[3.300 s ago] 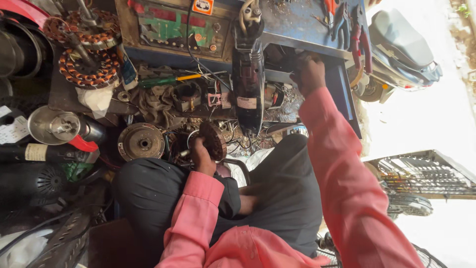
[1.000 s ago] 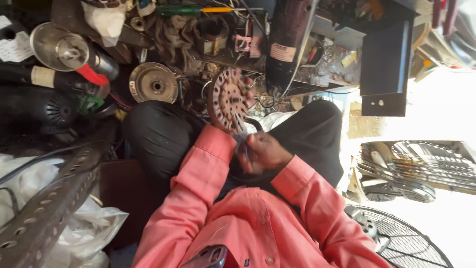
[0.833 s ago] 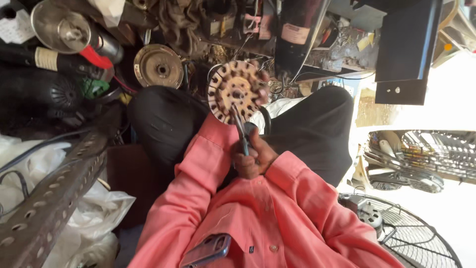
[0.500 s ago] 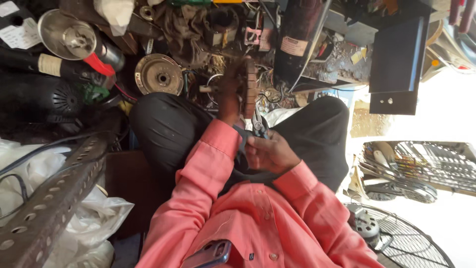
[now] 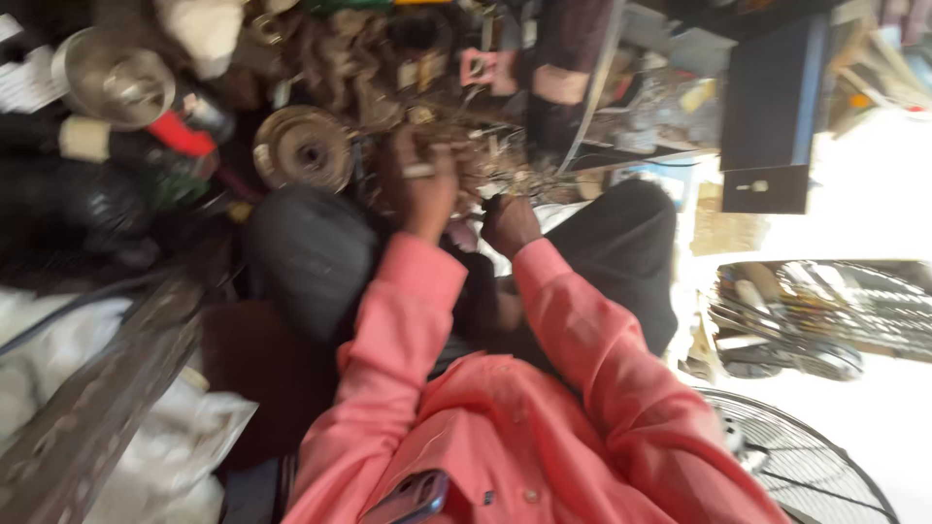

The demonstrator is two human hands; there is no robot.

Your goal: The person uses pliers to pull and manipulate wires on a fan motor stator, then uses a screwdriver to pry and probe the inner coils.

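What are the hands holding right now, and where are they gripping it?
Too blurred to tell: the left hand and right hand sit close together above the lap, whatever they grip hidden.

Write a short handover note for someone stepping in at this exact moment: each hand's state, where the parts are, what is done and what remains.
Left hand: raised over the lap, fingers curled into a brownish tangle of wire; blur hides the grip.
Right hand: close beside it, curled like a fist; what it holds cannot be told.
Around: round metal disc just left of the left hand, among cluttered parts; wire fan guard at lower right.
Done: not readable in this blurred view.
Left: both hands are at the wire tangle, so work there looks unfinished.
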